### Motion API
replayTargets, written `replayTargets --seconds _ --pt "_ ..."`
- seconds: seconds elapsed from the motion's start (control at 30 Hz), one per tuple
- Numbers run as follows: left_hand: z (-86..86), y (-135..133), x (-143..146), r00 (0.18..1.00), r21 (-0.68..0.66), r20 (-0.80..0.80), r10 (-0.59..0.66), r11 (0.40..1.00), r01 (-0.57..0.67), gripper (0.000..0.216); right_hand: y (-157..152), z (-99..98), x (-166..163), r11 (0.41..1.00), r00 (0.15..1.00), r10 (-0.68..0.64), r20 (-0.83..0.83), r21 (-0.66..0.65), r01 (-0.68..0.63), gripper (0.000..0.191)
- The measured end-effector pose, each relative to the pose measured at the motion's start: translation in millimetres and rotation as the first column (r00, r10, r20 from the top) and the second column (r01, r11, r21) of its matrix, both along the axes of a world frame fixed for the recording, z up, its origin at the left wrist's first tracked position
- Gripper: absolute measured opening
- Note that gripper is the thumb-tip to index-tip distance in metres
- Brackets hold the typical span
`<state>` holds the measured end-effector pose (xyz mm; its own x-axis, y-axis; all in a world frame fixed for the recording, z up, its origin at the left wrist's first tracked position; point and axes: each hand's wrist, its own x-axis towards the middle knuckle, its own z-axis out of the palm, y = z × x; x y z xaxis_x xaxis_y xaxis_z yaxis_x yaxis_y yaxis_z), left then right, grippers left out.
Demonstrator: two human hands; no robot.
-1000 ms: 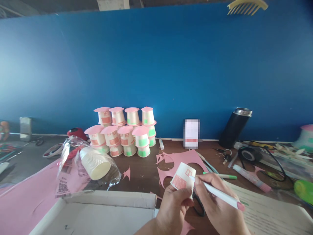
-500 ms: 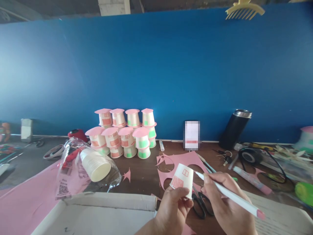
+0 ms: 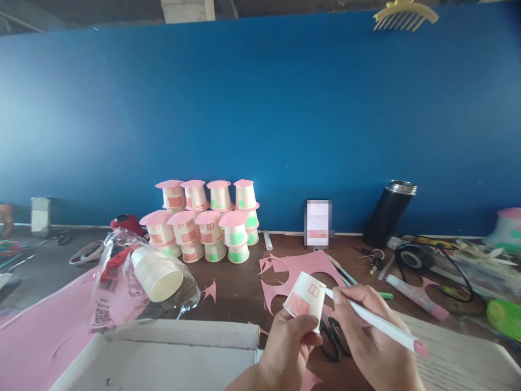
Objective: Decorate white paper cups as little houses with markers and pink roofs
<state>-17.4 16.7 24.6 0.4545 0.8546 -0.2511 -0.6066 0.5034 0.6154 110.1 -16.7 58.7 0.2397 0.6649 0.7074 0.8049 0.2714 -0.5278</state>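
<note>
My left hand (image 3: 290, 342) is closed around an upturned white paper cup (image 3: 305, 297) with a pink door and a small pink window drawn on it. My right hand (image 3: 368, 334) grips a white marker with a pink end (image 3: 376, 323); its tip is right at the cup's side, beside the window. Both hands are low in the middle of the view, above black scissors (image 3: 331, 339) lying on the brown table (image 3: 236, 290).
A stack of finished cup houses with pink roofs (image 3: 203, 220) stands against the blue wall. A plastic sleeve of plain cups (image 3: 157, 274), pink paper with cut-out circles (image 3: 297, 269), an open white box (image 3: 163, 355), a black flask (image 3: 388, 213), tape, keys and pens surround the hands.
The marker tip drew a little away from the cup half a second ago and is now back at its side. The cup has tilted slightly in my left hand.
</note>
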Motion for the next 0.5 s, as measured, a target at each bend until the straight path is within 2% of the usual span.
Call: replayTargets --seconds 0.27,0.5 --pt "2.1 -1.3 -0.1 0.998 0.085 -0.053 -0.015 0.996 0.019 0.026 -0.1 0.0 -2.9 0.999 0.999 0.034 -0.002 -0.034 -0.034 0.017" --pt "6.2 -2.9 -1.3 0.998 0.081 -0.064 -0.021 0.996 0.026 0.027 2.1 -1.2 -3.1 0.996 0.998 0.066 -0.025 -0.063 -0.068 0.016"
